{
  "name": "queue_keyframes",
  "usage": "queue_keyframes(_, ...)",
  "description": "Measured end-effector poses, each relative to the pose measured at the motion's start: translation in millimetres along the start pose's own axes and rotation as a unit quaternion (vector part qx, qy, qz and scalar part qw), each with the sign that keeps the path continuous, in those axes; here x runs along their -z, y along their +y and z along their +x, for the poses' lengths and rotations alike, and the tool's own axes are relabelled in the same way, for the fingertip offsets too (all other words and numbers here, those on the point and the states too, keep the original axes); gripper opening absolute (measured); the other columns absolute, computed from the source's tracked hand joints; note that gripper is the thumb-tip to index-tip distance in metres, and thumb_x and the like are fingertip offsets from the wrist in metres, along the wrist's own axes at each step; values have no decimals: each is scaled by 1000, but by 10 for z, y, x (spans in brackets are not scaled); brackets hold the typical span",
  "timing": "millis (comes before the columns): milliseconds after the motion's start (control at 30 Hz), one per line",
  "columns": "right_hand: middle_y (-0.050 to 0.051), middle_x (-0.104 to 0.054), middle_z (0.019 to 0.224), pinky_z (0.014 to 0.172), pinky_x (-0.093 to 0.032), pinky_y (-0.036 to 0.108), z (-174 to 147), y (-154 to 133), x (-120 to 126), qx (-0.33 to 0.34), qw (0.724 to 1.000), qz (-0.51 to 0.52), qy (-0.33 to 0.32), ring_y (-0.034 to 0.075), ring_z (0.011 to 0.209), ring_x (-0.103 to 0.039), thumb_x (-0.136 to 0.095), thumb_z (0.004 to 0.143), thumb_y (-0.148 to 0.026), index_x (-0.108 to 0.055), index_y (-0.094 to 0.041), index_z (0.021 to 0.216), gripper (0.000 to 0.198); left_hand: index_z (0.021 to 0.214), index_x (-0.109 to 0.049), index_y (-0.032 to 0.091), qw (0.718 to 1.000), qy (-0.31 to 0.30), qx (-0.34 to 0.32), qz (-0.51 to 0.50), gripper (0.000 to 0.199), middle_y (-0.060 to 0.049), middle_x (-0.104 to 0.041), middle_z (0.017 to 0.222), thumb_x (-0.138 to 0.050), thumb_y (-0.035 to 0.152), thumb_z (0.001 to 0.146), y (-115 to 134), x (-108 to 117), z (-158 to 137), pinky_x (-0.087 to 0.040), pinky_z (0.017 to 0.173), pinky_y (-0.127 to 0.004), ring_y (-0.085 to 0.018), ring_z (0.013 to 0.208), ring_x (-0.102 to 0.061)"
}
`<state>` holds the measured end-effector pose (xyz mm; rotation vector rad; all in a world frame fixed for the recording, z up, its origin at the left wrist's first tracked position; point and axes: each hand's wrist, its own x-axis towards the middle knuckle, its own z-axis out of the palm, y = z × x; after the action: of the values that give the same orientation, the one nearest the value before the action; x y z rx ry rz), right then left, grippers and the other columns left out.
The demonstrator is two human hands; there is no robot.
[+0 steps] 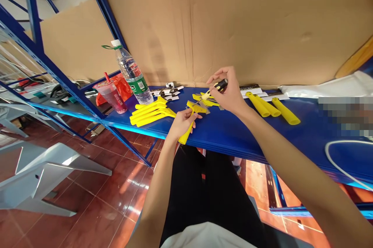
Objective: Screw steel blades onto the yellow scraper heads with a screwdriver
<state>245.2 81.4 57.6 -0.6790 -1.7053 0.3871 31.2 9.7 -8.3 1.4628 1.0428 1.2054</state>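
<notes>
My left hand (184,120) is closed around a yellow scraper (185,137) at the shelf's front edge, its handle pointing down toward me. In my right hand (229,94) is a screwdriver (207,95) with a pale yellow and black handle, gripped with the fingers curled. Its shaft slants down to the head of the scraper, though the exact contact is too small to tell. Behind the scraper head lie several small yellow pieces (212,103). A stack of yellow scraper handles (150,116) rests left of my left hand. Yellow tube-shaped handles (287,112) lie to the right.
A water bottle (134,75) and a cup with a red straw (112,96) stand at the left of the blue shelf (230,133). Flat white and black strips (171,96) lie along the back. A cardboard wall (239,23) rises behind. A white cable (328,155) curves at the right.
</notes>
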Motion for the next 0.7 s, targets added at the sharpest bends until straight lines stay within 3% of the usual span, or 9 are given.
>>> queue_keyframes(233,8,-75,105,85,-65,51,-19,-15,-8,-7,999,-8,35,30,95,-72,-85,97,-59,-60,-32,132,51,91,-62,19,1000,-4,-9,17,33,-15,-85,120,-79,46,100,-6,-3,-5,-50,42,-24,-9,56,-58)
queue_keyframes(500,11,-76,113,86,-66,54,-23,-13,21,-4,1000,-11,21,33,101,-74,-89,94,-54,-62,-31,133,53,87,-55,21,1000,0,-4,12,39,-15,-85,116,-82,47,98,2,-5,-5,-50,43,-24,-8,55,-56)
queue_keyframes(700,9,-76,114,90,-66,54,-40,-11,15,6,1000,-10,16,32,103,-74,-91,94,-49,-56,-32,139,60,94,-62,18,1000,-1,-8,7,35,-16,-84,118,-82,47,99,12,-12,-11,-49,42,-22,-8,56,-57)
